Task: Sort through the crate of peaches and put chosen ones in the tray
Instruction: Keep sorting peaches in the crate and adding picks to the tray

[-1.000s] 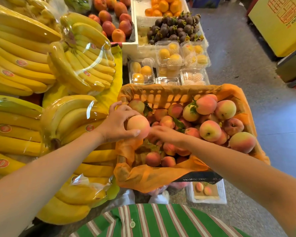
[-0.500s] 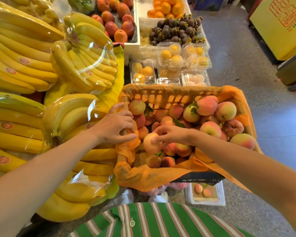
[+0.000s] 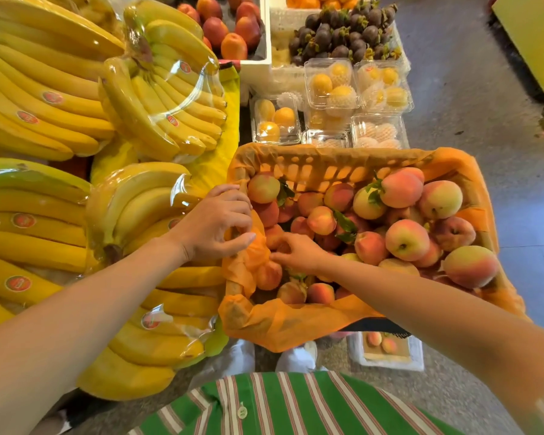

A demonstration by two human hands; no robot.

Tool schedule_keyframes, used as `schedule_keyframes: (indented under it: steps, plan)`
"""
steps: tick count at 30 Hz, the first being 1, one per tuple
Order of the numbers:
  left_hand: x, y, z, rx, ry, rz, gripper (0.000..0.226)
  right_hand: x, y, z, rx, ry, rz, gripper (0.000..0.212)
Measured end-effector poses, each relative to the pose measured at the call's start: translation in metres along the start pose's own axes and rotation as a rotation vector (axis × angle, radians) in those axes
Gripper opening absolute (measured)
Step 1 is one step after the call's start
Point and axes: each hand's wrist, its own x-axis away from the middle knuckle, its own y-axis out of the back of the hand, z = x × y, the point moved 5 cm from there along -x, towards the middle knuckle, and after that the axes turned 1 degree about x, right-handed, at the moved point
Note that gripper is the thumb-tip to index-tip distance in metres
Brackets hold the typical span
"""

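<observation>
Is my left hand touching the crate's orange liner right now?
Touching. The head view shows the left hand, fingers curled, pressing thumb and fingertips into the orange liner at its left edge.

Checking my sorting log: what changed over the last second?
The left hand passed its pale peach to the right hand, then took hold of the liner at the crate's rim. The right hand's fingers now hold a peach lower in the crate. Tray and bananas stayed put.
</observation>
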Motion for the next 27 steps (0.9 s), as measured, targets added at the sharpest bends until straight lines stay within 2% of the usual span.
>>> schedule_keyframes:
  steps: [2, 4, 7, 11, 16, 19, 22, 25, 27]
  plan:
    - [-0.001, 0.002, 0.000, 0.012, -0.003, -0.009, 0.029, 0.001, 0.022, 0.004, -0.220, -0.017, -0.206, 0.033]
    - [-0.001, 0.004, -0.001, 0.026, 0.000, -0.023, 0.029, -0.002, 0.044, 0.012, -0.448, -0.035, -0.348, 0.037]
    - [-0.002, 0.005, -0.001, 0.032, 0.000, -0.022, 0.028, -0.019, 0.060, 0.025, -0.633, -0.117, -0.368, 0.059]
    - [-0.002, 0.005, 0.000, 0.045, 0.001, -0.022, 0.028, -0.038, 0.057, 0.038, -0.667, -0.252, -0.366, 0.082]
    - [-0.004, 0.007, 0.002, 0.120, 0.028, -0.026, 0.028, -0.040, 0.058, 0.037, -0.628, -0.316, -0.474, 0.083]
    - [-0.007, 0.012, 0.002, 0.208, 0.071, -0.054, 0.027, -0.030, 0.060, 0.030, -0.739, -0.272, -0.389, 0.082]
    - [-0.015, 0.017, 0.003, 0.212, 0.133, -0.141, 0.026, -0.012, 0.065, 0.030, -0.980, -0.122, -0.169, 0.069]
    - [-0.026, 0.015, 0.003, 0.121, 0.188, -0.152, 0.061, 0.013, 0.072, 0.039, -1.175, -0.062, 0.106, 0.055]
    - [-0.034, 0.008, -0.002, 0.111, 0.191, -0.088, 0.079, 0.027, 0.075, 0.043, -1.153, -0.053, 0.273, 0.059]
